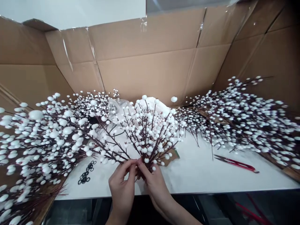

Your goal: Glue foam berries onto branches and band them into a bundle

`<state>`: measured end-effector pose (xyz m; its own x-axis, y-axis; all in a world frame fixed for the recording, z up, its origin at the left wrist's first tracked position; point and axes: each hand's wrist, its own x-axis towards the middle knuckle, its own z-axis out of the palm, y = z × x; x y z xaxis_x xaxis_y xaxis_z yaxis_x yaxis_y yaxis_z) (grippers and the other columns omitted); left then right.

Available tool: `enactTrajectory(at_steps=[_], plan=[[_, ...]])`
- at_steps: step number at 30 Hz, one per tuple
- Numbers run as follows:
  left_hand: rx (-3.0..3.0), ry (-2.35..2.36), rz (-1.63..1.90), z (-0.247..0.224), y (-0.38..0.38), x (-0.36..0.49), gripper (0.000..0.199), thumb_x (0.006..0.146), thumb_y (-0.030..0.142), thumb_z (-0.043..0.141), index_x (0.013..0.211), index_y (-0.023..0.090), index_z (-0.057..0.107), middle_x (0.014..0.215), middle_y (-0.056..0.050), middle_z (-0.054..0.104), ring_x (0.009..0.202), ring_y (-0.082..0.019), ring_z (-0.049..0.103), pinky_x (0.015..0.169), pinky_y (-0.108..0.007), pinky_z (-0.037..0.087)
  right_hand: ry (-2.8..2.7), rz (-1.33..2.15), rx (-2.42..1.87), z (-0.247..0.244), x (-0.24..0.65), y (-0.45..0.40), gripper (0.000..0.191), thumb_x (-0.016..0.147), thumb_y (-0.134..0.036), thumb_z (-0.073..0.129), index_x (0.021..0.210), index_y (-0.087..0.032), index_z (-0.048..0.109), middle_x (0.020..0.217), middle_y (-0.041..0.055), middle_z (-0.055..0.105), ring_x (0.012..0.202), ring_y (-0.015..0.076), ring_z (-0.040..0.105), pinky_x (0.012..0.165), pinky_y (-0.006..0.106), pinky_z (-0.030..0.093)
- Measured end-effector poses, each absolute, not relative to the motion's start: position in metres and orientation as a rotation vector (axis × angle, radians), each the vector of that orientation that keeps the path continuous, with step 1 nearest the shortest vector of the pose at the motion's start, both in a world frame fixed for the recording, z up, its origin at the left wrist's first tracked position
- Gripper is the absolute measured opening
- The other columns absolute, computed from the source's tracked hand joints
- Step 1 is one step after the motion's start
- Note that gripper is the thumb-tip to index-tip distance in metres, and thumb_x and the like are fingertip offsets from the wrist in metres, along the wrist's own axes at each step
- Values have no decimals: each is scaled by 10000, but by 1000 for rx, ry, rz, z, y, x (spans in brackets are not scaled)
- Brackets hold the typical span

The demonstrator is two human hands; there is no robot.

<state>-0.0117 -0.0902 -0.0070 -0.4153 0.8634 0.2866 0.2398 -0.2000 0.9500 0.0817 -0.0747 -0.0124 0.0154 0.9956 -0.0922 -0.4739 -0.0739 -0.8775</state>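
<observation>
Near the table's front edge, my right hand (153,181) is wrapped round the gathered stems of a bunch of white berry branches (150,134). The bunch fans out upward and away from me, its brown stems spreading from my fingers. My left hand (123,181) meets it at the stems, thumb and forefinger pinched together just beside my right thumb. A berry branch (112,145) leans out to the left from close to the left fingertips. Whether that pinch holds this branch or another stem is hidden by the fingers.
Small black rings (85,175) lie in a loose pile on the white table (192,175). Red-handled thread snips (236,163) rest at the right. Large heaps of berry branches stand left (47,134) and right (248,122). Clear plastic (117,107) and cardboard walls (145,65) are behind.
</observation>
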Motion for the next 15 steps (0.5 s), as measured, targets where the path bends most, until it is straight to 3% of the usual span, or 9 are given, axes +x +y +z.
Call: enactTrajectory(at_steps=[4,8,15], plan=[[1161,1552,1805,-7,-85,-16,195,801,399,695,881,227,745,850,-54,756,801,-230,732,725,-284,615,-780,1487,-903,-12,90,-74,317,784,-501,698,781,-185,670,768,53,643,725,191,570,666,304,443],[1175,1536,1982,6,-81,-25,172,801,360,712,885,211,729,803,-39,747,749,-195,728,718,-262,613,-726,1477,-928,-13,104,-73,340,774,-512,697,675,-191,643,732,54,635,768,213,584,787,346,453],[1354,1417,1786,19,-75,-24,160,846,345,667,860,196,725,784,-47,730,718,-185,716,707,-278,607,-775,1432,-808,-6,99,-71,329,843,-429,640,633,-207,516,600,-14,505,618,162,529,684,317,423]])
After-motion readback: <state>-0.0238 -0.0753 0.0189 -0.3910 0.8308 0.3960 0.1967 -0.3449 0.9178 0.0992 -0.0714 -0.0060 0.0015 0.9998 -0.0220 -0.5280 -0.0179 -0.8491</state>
